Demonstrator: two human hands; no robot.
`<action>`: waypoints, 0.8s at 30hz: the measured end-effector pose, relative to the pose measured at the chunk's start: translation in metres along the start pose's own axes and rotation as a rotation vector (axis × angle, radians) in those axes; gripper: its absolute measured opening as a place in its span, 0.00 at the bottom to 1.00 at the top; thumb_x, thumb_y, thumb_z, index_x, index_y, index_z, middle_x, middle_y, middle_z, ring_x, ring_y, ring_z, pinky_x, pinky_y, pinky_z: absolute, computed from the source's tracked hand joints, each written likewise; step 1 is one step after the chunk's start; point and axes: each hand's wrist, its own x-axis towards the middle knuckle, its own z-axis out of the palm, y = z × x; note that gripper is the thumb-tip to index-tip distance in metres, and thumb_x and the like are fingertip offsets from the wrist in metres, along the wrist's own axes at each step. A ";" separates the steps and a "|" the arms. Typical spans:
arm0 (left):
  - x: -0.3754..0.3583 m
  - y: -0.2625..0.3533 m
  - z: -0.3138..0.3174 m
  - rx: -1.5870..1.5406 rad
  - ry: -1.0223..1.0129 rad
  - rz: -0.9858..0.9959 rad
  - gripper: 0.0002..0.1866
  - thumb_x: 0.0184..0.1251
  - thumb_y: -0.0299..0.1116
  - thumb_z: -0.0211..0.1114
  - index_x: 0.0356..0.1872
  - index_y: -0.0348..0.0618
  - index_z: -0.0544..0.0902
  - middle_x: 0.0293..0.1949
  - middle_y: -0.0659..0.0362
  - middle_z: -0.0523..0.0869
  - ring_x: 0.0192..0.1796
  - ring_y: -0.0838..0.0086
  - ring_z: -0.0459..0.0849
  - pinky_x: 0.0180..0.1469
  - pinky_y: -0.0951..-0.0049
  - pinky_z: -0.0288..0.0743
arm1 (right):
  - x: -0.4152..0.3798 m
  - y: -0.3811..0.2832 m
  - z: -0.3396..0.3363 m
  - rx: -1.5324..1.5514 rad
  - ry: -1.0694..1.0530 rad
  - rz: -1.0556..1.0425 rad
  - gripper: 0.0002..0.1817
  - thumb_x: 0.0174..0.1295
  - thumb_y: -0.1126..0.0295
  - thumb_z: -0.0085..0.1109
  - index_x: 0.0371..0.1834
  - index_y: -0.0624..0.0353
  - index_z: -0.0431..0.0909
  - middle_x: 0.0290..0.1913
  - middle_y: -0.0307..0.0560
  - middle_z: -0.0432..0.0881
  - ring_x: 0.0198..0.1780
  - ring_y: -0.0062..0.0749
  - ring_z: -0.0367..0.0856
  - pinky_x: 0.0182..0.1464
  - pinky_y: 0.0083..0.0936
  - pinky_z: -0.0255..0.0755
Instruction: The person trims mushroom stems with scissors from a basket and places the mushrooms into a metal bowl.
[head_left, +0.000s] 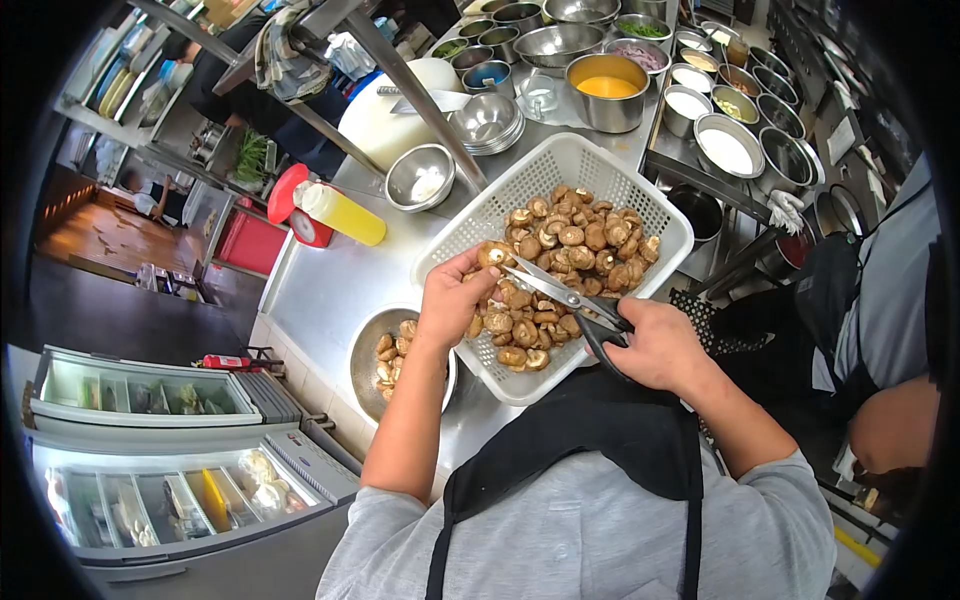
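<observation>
My left hand (452, 300) pinches a brown shiitake mushroom (492, 255) over the left side of a white perforated basket (655, 190), its pale underside showing. In my right hand (660, 345) are black-handled scissors (560, 290), their blades reaching to the mushroom's stem side. Many more shiitake mushrooms (590, 235) are heaped in the basket beneath both hands. A metal bowl (362, 350) with more mushrooms (397, 350) stands on the counter to the left, partly hidden by my left forearm.
Behind the basket are a pot of orange liquid (608, 88), stacked steel bowls (488, 120) and a small bowl (420, 178). A yellow squeeze bottle (343, 215) stands by a red scale (300, 212). Another person (890, 300) is close on the right. Glass-topped chillers (180, 495) are at left.
</observation>
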 end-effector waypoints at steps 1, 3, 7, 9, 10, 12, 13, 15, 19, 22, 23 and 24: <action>-0.002 0.001 0.001 -0.005 0.003 0.002 0.24 0.66 0.26 0.63 0.64 0.36 0.78 0.34 0.66 0.85 0.29 0.85 0.80 0.28 0.83 0.69 | 0.001 0.000 -0.001 -0.005 -0.001 -0.003 0.21 0.51 0.53 0.64 0.31 0.63 0.77 0.28 0.61 0.82 0.36 0.58 0.83 0.43 0.48 0.77; -0.006 0.006 0.003 0.037 -0.007 0.005 0.23 0.64 0.24 0.61 0.62 0.34 0.79 0.30 0.63 0.84 0.25 0.84 0.76 0.25 0.83 0.68 | 0.003 0.000 -0.002 -0.039 -0.045 -0.024 0.21 0.51 0.53 0.64 0.30 0.63 0.77 0.29 0.59 0.83 0.37 0.57 0.83 0.44 0.47 0.77; -0.011 0.011 -0.006 0.077 -0.042 0.007 0.24 0.61 0.22 0.58 0.60 0.32 0.80 0.30 0.63 0.84 0.24 0.84 0.75 0.26 0.82 0.68 | 0.002 0.002 -0.002 -0.105 -0.077 -0.067 0.20 0.52 0.54 0.63 0.32 0.63 0.77 0.31 0.59 0.83 0.38 0.55 0.84 0.45 0.47 0.77; -0.011 0.007 -0.012 0.057 -0.106 -0.045 0.24 0.59 0.21 0.56 0.59 0.31 0.81 0.31 0.62 0.84 0.24 0.83 0.75 0.26 0.81 0.68 | 0.003 0.004 -0.002 -0.188 -0.031 -0.159 0.19 0.54 0.56 0.63 0.34 0.63 0.77 0.33 0.58 0.84 0.39 0.53 0.85 0.46 0.46 0.77; -0.010 0.003 -0.012 0.059 -0.111 -0.049 0.24 0.59 0.21 0.56 0.59 0.31 0.81 0.31 0.62 0.84 0.24 0.83 0.75 0.26 0.81 0.68 | 0.003 0.005 0.001 -0.185 -0.032 -0.153 0.19 0.54 0.56 0.63 0.34 0.63 0.77 0.33 0.58 0.84 0.39 0.53 0.85 0.46 0.46 0.77; -0.010 0.000 -0.011 -0.021 -0.156 -0.083 0.23 0.60 0.23 0.56 0.59 0.30 0.81 0.31 0.63 0.84 0.24 0.84 0.75 0.26 0.81 0.68 | 0.006 0.003 0.007 -0.218 -0.055 -0.153 0.18 0.55 0.57 0.63 0.36 0.62 0.77 0.35 0.57 0.85 0.40 0.53 0.85 0.46 0.46 0.78; -0.011 0.000 -0.010 -0.019 -0.158 -0.083 0.23 0.60 0.23 0.56 0.59 0.30 0.81 0.31 0.63 0.84 0.24 0.84 0.75 0.26 0.81 0.68 | 0.006 0.001 0.007 -0.216 -0.054 -0.152 0.18 0.55 0.57 0.63 0.36 0.62 0.77 0.35 0.57 0.85 0.40 0.53 0.85 0.46 0.46 0.78; -0.014 0.004 -0.003 0.044 -0.130 -0.118 0.22 0.61 0.24 0.59 0.57 0.30 0.82 0.30 0.64 0.84 0.24 0.84 0.76 0.26 0.82 0.68 | 0.005 -0.005 0.009 -0.215 -0.172 -0.074 0.18 0.57 0.56 0.63 0.36 0.63 0.78 0.35 0.59 0.85 0.41 0.53 0.86 0.47 0.45 0.78; -0.015 -0.002 0.000 0.132 -0.100 -0.082 0.21 0.62 0.26 0.62 0.56 0.31 0.82 0.29 0.64 0.84 0.24 0.84 0.76 0.26 0.82 0.68 | 0.007 -0.002 0.018 -0.215 -0.261 -0.047 0.19 0.58 0.55 0.63 0.36 0.63 0.80 0.35 0.59 0.86 0.42 0.53 0.86 0.47 0.46 0.79; -0.017 -0.008 -0.004 0.135 -0.144 -0.222 0.23 0.60 0.25 0.62 0.57 0.29 0.82 0.30 0.64 0.83 0.26 0.83 0.77 0.30 0.81 0.72 | 0.007 0.004 0.020 -0.179 -0.285 -0.072 0.21 0.57 0.52 0.64 0.35 0.63 0.83 0.34 0.59 0.86 0.42 0.54 0.86 0.47 0.45 0.79; -0.017 -0.012 -0.008 0.132 -0.139 -0.225 0.23 0.60 0.25 0.62 0.57 0.29 0.82 0.30 0.64 0.83 0.26 0.83 0.77 0.30 0.81 0.72 | 0.007 0.003 0.015 -0.130 -0.328 -0.041 0.22 0.56 0.50 0.65 0.34 0.62 0.84 0.33 0.59 0.85 0.41 0.54 0.86 0.47 0.44 0.79; -0.018 -0.014 -0.011 0.233 -0.067 -0.190 0.22 0.59 0.26 0.64 0.57 0.32 0.82 0.31 0.63 0.84 0.26 0.83 0.77 0.29 0.81 0.72 | 0.007 0.003 0.010 -0.081 -0.371 -0.011 0.23 0.54 0.48 0.67 0.33 0.62 0.85 0.32 0.59 0.85 0.40 0.54 0.85 0.46 0.43 0.79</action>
